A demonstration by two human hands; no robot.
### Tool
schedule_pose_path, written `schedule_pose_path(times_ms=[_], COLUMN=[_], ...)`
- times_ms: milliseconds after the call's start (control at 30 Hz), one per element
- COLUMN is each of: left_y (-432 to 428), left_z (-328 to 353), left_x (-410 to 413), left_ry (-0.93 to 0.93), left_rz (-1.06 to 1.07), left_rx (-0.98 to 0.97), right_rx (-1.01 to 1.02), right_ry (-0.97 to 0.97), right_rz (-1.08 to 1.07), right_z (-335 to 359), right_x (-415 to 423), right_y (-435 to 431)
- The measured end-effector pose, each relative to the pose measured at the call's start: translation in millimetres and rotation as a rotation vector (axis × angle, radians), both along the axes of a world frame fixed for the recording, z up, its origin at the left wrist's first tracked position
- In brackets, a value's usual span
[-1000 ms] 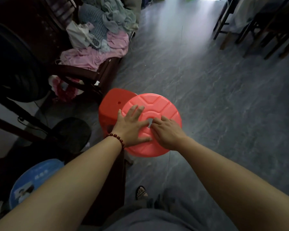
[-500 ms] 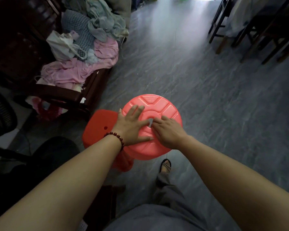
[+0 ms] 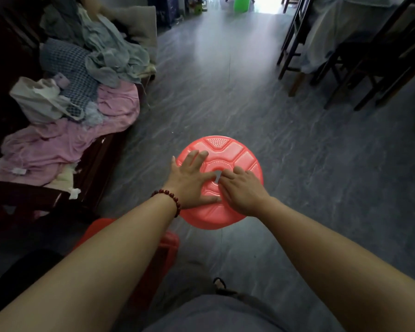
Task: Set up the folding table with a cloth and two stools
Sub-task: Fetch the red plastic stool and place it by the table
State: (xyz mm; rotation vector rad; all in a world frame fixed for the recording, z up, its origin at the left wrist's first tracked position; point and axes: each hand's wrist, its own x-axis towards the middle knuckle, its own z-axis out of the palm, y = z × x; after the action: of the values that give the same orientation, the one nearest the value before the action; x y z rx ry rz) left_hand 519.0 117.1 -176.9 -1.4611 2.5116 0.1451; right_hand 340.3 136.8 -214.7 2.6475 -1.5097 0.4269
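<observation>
Since both hands sit on a red stool (image 3: 246, 161) out over the open floor (image 3: 309, 164), I judge the step in hand is stool no. 1 of 2: fetching and placing it. The left hand (image 3: 189, 179) lies flat on the seat w/ fingers spread, gripping nothing. The right hand (image 3: 244, 191) lies across the seat w/ fingertips at the centre hole; I can't tell whether they hook into it. The stool's legs are hidden under the seat, so I can't say if it stands on the floor or hangs off it. The next move, I reckon, calls for a firm hold at that hole or the rim, then setting it level where the table goes. No folding table shows, so that spot is a guess. Counts: red stools 2, the 2nd (image 3: 170, 242) low beside my left forearm and partly hidden; hands 2; bead bracelet (image 3: 169, 196) 1; folding tables 0; table cloth none I can pick out, only a clothes pile (image 3: 98, 130) at left; dark chairs (image 3: 369, 68) at right, at least 2.
</observation>
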Motion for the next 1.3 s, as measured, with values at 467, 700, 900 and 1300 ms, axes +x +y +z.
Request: schedule_pose_path(times_ms=[467,700,900,1300], left_y=[-297,-423,-510,-772], left_z=[-14,10,11,1], left_x=[25,78,105,69], left_ry=[0.079,0.032,0.013,-0.051], left_rz=[0.058,0.124,0.173,0.115], left_rx=[0.008,-0.008,0.041,0.051], right_rx=[-0.006,-0.078,-0.070,0.115], right_ry=[0.015,-0.016,-0.015,-0.075], right_rz=[0.034,0.096,0.163,0.131], right_z=[-8,6,1,-9], right_x=[22,78,103,68], right_y=[-305,-442,-538,-790])
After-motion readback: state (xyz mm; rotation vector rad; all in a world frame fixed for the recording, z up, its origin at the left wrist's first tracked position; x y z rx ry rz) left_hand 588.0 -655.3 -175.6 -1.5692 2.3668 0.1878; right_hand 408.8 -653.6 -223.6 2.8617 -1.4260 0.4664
